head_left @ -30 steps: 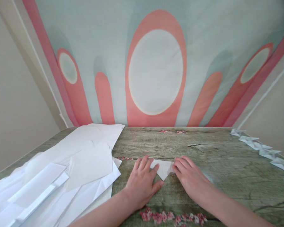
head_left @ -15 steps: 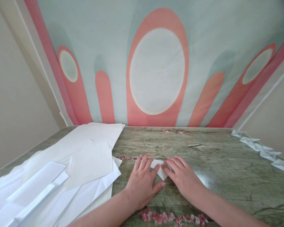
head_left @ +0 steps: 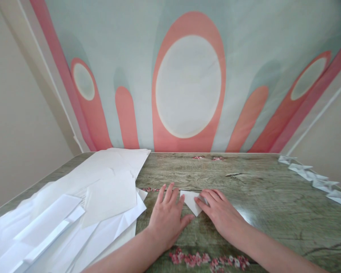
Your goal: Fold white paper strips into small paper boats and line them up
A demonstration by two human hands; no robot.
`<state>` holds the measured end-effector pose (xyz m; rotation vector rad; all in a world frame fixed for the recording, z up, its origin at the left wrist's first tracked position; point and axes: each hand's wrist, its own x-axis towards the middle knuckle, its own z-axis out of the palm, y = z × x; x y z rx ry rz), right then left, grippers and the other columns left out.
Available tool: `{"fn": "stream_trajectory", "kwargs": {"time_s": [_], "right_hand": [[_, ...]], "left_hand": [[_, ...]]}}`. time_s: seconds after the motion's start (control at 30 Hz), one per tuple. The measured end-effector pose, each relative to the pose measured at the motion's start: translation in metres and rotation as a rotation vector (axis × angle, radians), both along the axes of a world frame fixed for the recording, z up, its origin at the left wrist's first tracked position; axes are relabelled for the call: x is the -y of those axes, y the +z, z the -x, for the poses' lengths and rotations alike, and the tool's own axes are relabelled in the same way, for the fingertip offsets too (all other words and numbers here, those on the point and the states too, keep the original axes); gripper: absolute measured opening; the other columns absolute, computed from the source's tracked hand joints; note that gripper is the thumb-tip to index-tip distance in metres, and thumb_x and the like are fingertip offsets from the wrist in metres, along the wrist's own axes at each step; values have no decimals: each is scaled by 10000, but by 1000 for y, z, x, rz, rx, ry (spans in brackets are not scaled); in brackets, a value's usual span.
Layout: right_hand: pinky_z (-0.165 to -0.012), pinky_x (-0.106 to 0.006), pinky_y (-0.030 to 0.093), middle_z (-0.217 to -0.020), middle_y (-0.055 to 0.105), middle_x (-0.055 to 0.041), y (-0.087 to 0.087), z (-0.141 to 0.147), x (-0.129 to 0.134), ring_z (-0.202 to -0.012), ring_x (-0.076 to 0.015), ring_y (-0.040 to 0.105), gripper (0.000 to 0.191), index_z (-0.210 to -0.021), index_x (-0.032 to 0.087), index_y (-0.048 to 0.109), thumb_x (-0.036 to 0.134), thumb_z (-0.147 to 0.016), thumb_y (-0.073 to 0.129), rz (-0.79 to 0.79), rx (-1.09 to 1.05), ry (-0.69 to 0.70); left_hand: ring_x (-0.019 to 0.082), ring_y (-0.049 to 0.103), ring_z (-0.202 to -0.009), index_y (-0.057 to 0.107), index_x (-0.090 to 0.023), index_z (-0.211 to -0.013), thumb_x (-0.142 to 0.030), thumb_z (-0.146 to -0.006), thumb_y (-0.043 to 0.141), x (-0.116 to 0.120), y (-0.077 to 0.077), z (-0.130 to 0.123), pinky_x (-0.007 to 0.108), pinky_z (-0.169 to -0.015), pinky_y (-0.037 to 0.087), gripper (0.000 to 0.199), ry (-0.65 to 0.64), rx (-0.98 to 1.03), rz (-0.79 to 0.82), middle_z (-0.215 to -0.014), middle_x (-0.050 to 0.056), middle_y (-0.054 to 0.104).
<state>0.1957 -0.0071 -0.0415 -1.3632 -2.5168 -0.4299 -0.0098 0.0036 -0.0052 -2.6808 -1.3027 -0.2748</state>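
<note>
A small white folded paper (head_left: 191, 200), roughly a triangle with its point toward me, lies on the wood-patterned table. My left hand (head_left: 167, 217) rests flat to the left of it, fingers spread, with the index fingertip at the paper's left edge. From the other side, my right hand (head_left: 219, 208) grips the paper's right corner, thumb on top and fingers bent together. That corner is partly hidden under the fingers.
White sheets and folded strips (head_left: 110, 201) form a loose pile on the left of the table (head_left: 255, 182). Several folded white paper pieces (head_left: 325, 185) line the right edge. Behind stands a pale green-blue panel (head_left: 142, 76) with coral shapes.
My left hand has drawn back slightly to the left, its index finger sliding off the paper's middle to its edge. More of the paper shows now. My right hand stays on the right corner.
</note>
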Motion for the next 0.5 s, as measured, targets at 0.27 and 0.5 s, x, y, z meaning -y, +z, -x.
{"fn": "stream_trajectory", "kwargs": {"time_s": [0.27, 0.5], "right_hand": [[-902, -398, 383, -1058, 602, -104, 3, -8, 7, -1069, -248, 495, 273, -1069, 150, 596, 77, -823, 501, -12, 62, -61], [-880, -404, 402, -1073, 607, -130, 0, -18, 12, -1083, -283, 494, 343, -1043, 117, 623, 23, -732, 515, -21, 149, -130]], "left_hand": [[307, 310, -1275, 574, -142, -1148, -547, -863, 406, -1, -1, -1, 487, -1068, 182, 523, 15, -42, -43, -1230, 126, 530], [292, 305, -1283, 571, -125, -1161, -567, -846, 427, -2, -9, -2, 460, -1081, 175, 562, 7, -33, -72, -1246, 125, 528]]}}
